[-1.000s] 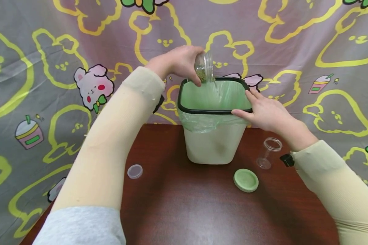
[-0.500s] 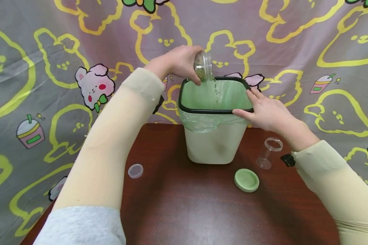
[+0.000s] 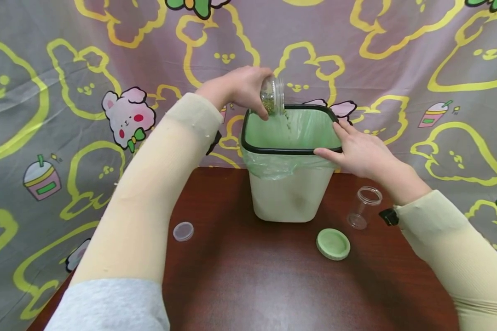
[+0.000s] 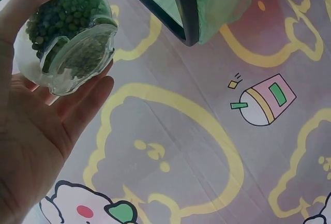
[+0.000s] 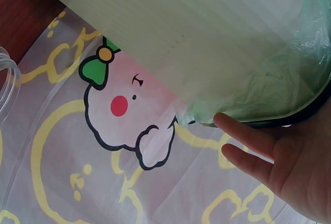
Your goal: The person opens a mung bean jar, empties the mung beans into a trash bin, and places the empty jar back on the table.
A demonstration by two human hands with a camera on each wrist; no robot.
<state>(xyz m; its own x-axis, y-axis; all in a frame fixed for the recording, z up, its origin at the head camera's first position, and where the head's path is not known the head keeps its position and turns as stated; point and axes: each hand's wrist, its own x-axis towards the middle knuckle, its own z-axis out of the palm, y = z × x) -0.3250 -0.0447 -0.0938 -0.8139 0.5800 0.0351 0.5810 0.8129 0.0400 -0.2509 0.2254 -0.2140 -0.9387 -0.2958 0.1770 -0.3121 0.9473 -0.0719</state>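
My left hand (image 3: 244,89) grips a clear plastic jar (image 3: 268,91) tilted sideways over the left part of a trash bin (image 3: 287,195). Small green beans (image 4: 64,13) lie along the jar's lower side, and a few drop from its mouth into the bin. A black rim (image 3: 279,151) holds a green plastic bag (image 3: 269,165) around the cream bin's top. At the right corner, my right hand (image 3: 362,149) rests with its thumb on the front rim and its fingers on the side rim. In the right wrist view, two fingers (image 5: 248,131) extend fairly straight beside the rim. The bin's bottom inside is hidden.
On the brown table (image 3: 257,271), an uncapped clear jar (image 3: 363,207) stands right of the bin. A round green lid (image 3: 332,243) lies in front of that jar, and a small translucent lid (image 3: 183,231) lies at left. A patterned cloth (image 3: 141,55) hangs behind.
My left hand and the tilted jar have dipped slightly toward the bin. Beans keep falling from the jar's mouth. The right hand stays at the rim.
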